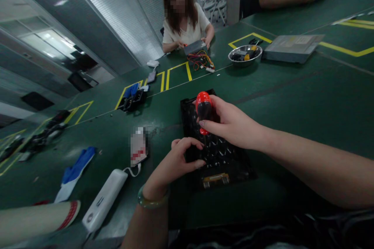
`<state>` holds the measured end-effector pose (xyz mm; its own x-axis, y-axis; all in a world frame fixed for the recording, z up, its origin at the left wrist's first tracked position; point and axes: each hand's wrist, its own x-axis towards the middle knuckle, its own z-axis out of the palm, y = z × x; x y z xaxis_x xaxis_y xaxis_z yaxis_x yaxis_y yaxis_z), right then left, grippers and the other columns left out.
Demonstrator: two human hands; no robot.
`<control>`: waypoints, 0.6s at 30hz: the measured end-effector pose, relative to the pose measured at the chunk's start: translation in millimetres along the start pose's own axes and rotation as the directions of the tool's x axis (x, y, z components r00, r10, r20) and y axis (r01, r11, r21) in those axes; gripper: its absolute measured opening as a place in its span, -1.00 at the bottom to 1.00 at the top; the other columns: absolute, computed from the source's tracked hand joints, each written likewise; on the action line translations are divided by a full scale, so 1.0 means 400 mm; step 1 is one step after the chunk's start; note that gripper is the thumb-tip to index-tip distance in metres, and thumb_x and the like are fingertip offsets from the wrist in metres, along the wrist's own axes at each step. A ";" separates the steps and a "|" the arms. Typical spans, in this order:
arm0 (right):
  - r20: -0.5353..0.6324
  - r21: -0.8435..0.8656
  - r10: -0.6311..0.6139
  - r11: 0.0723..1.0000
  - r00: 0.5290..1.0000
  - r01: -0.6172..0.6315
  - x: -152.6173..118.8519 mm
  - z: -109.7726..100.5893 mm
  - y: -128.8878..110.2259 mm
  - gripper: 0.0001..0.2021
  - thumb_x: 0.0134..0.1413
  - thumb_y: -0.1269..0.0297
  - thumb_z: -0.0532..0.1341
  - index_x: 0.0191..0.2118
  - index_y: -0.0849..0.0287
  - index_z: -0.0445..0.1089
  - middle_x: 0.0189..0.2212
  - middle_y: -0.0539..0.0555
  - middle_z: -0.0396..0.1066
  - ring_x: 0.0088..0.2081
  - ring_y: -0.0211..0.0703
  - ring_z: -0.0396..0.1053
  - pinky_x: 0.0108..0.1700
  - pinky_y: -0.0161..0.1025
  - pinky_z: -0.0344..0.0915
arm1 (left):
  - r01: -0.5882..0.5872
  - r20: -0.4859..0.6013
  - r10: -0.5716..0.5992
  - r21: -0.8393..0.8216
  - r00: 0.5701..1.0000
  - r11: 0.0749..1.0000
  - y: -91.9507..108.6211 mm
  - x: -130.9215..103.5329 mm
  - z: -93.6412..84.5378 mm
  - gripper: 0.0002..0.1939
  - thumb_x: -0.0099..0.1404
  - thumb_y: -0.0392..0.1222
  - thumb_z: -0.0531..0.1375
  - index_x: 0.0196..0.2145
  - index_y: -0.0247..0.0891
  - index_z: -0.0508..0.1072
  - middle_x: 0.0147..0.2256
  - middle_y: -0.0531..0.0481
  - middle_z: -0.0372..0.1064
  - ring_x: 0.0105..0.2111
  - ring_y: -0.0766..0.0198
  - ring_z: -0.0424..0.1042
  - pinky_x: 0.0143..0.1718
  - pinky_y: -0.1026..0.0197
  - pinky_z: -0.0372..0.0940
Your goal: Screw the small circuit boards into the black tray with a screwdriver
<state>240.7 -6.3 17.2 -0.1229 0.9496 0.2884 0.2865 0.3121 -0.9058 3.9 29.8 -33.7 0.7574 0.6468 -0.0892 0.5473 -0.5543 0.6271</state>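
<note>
My right hand point(223, 120) is wrapped round the red and black handle of a screwdriver point(203, 105). The tool stands upright, its shaft pointing down at a flat black panel point(230, 155) that looks like the back of an electronic part. Whether the tip sits in a screw is too small to see. Close to the shaft, my left hand point(181, 157) rests at the panel's left side, thumb and fingers curved apart with a gap between them. A connector strip point(216, 180) shows at the panel's near end. A bracelet circles my left wrist.
Left of me lie a white power bank point(105, 200), a cabled phone point(138, 148) and a blue and white glove point(76, 171). Farther off are a black tray point(131, 101), a metal bowl point(245, 55) of tools and a grey metal case point(292, 48). Two people sit across the table.
</note>
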 end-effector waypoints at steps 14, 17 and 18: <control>-0.161 0.124 0.029 0.992 0.986 -0.009 -0.002 -0.016 -0.012 -0.63 0.15 0.35 0.24 0.08 0.16 0.29 -0.13 0.06 0.43 -0.09 -0.07 0.42 0.01 -0.06 0.43 | -0.001 -0.082 -0.021 -0.253 0.996 0.968 0.005 -0.002 0.018 -0.85 0.38 -0.10 0.25 -0.14 -0.17 0.44 -0.16 -0.02 0.47 -0.11 0.19 0.41 -0.02 0.11 0.27; -0.163 0.088 -0.002 0.996 0.987 0.016 -0.012 -0.022 -0.033 -0.63 0.12 0.38 0.23 0.07 0.17 0.29 -0.15 0.05 0.42 -0.11 -0.08 0.42 0.00 -0.07 0.42 | -0.011 -0.058 -0.004 -0.248 0.998 0.969 0.016 0.000 0.021 -0.84 0.38 -0.11 0.26 -0.12 -0.16 0.49 -0.18 0.00 0.48 -0.12 0.20 0.42 -0.04 0.13 0.27; -0.160 0.071 -0.016 0.997 0.987 0.028 -0.016 -0.025 -0.041 -0.63 0.11 0.39 0.23 0.06 0.17 0.29 -0.14 0.05 0.42 -0.12 -0.09 0.42 -0.01 -0.08 0.42 | -0.024 -0.050 0.012 -0.241 0.999 0.970 0.019 0.000 0.023 -0.85 0.37 -0.11 0.27 -0.13 -0.16 0.50 -0.19 0.01 0.48 -0.14 0.21 0.42 -0.04 0.14 0.27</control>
<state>246.3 -17.3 33.3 0.0258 0.9367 0.3491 0.2147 0.3359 -0.9171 11.5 20.8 -35.9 0.7453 0.6653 -0.0433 0.4274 -0.4270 0.7968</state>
